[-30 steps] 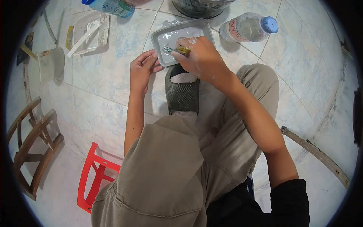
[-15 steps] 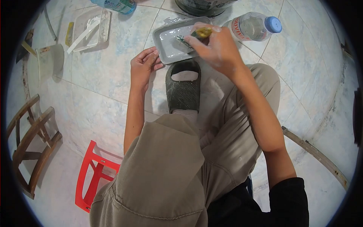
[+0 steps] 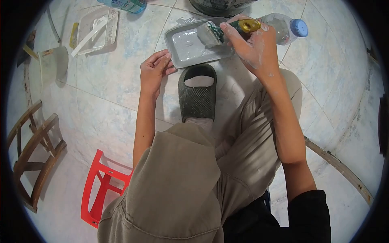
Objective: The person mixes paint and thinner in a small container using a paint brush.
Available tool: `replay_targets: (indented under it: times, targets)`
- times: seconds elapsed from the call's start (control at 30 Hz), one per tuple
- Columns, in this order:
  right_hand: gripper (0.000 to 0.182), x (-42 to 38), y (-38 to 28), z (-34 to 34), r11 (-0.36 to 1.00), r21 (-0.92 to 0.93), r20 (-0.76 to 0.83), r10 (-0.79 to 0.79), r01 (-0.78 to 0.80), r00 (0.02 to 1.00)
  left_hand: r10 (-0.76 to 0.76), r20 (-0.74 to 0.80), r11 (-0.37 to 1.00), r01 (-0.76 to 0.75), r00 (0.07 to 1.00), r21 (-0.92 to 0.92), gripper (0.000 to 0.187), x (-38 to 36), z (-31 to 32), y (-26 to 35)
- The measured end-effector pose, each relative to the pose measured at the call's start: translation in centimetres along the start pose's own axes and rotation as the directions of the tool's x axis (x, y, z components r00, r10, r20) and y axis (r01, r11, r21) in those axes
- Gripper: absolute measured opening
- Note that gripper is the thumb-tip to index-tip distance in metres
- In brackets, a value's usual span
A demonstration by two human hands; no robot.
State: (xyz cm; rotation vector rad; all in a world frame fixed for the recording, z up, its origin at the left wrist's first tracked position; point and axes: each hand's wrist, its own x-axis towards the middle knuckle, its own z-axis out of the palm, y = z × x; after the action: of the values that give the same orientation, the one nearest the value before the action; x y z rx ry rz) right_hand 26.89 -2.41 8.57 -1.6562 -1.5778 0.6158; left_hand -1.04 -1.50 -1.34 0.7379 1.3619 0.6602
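Observation:
A grey rectangular tray (image 3: pixel 176 60) with white liquid like paint in it sits on the tiled floor in front of my foot. My left hand (image 3: pixel 155 68) pinches its lower left edge between thumb and fingers. My right hand (image 3: pixel 259 46) is closed around the green and yellow handle of a paintbrush (image 3: pixel 210 35). White-coated bristles point left, over the right half of the tray. White smears mark the right hand's thumb and back.
Behind the right hand lies a clear plastic bottle (image 3: pixel 299 28) with a blue cap. A dark bucket (image 3: pixel 221 8) stands beyond the tray. Left are a white container (image 3: pixel 114 38) with a flat stick, a blue bottle (image 3: pixel 129 5), wooden frame pieces (image 3: pixel 34 156) and a red chair-like frame (image 3: pixel 92 190).
My right hand has moved right with the paintbrush, and the bristles have swung into clearer view over the tray. The left hand and tray have hardly moved.

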Motion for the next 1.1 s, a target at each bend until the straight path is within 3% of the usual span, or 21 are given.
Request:
replay_targets:
  times: [0.1,0.2,0.3,0.4,0.5,0.53,0.6,0.63,0.7,0.73,0.87,1.0,1.1]
  targets:
    - [0.033,-0.4,0.3,0.8,0.999,0.013,0.007,0.04,-0.04,0.999,0.003,0.005,1.0,-0.003,1.0,-0.003,0.033,0.1,0.0,-0.1]
    - [0.036,-0.7,-0.5,1.7,0.837,0.462,0.111,0.273,-0.293,0.955,0.003,-0.011,1.0,-0.003,1.0,-0.021,0.03,0.1,0.1,0.0]
    - [0.041,-0.8,2.3,3.0,0.895,0.367,0.157,0.21,-0.255,0.965,0.007,-0.016,1.0,-0.007,1.0,-0.019,0.031,0.0,0.2,0.0]
    - [0.045,-0.7,2.5,3.4,0.988,0.114,0.095,0.095,-0.106,0.991,0.004,-0.008,1.0,-0.004,1.0,-0.025,0.031,0.0,0.0,0.0]
    - [0.045,-0.6,2.1,3.2,0.982,0.12,0.128,0.131,-0.146,0.983,0.113,-0.05,0.988,-0.107,0.992,0.109,0.028,-0.8,0.7,1.0]
    - [0.044,-0.6,2.2,3.2,0.985,0.106,0.128,0.121,-0.134,0.984,0.274,-0.067,0.93,-0.247,0.959,0.272,0.028,-1.1,1.0,1.5]
    - [0.042,-0.7,2.5,3.5,0.991,0.08,0.129,0.1,-0.111,0.987,0.569,-0.019,0.681,-0.458,0.822,0.572,0.028,-1.6,1.6,2.5]
    - [0.041,-0.6,2.3,3.3,0.993,0.079,0.137,0.079,-0.091,0.987,0.62,0.0,0.629,-0.497,0.785,0.598,0.026,-2.1,2.5,4.0]
    - [0.038,-0.3,1.4,2.6,0.996,0.076,0.156,0.037,-0.049,0.987,0.763,0.256,0.286,-0.666,0.593,0.689,0.028,-1.6,2.7,6.1]
    - [0.033,-0.3,1.2,2.3,0.999,0.046,0.167,-0.003,-0.005,0.986,0.786,0.391,0.092,-0.715,0.48,0.693,0.029,-1.3,2.8,7.1]
    - [0.023,-0.5,1.3,2.2,0.993,0.04,0.211,-0.118,0.112,0.97,0.667,0.618,-0.116,-0.761,0.416,0.638,0.034,-0.4,3.6,9.8]
    - [0.027,-0.4,1.4,2.3,0.973,0.097,0.166,-0.222,0.208,0.961,0.599,0.691,-0.177,-0.775,0.405,0.607,0.032,0.3,4.0,10.1]
    - [0.025,-0.4,1.2,2.2,0.976,0.082,0.189,-0.212,0.2,0.959,0.56,0.733,-0.222,-0.782,0.387,0.582,0.029,0.7,4.0,10.0]
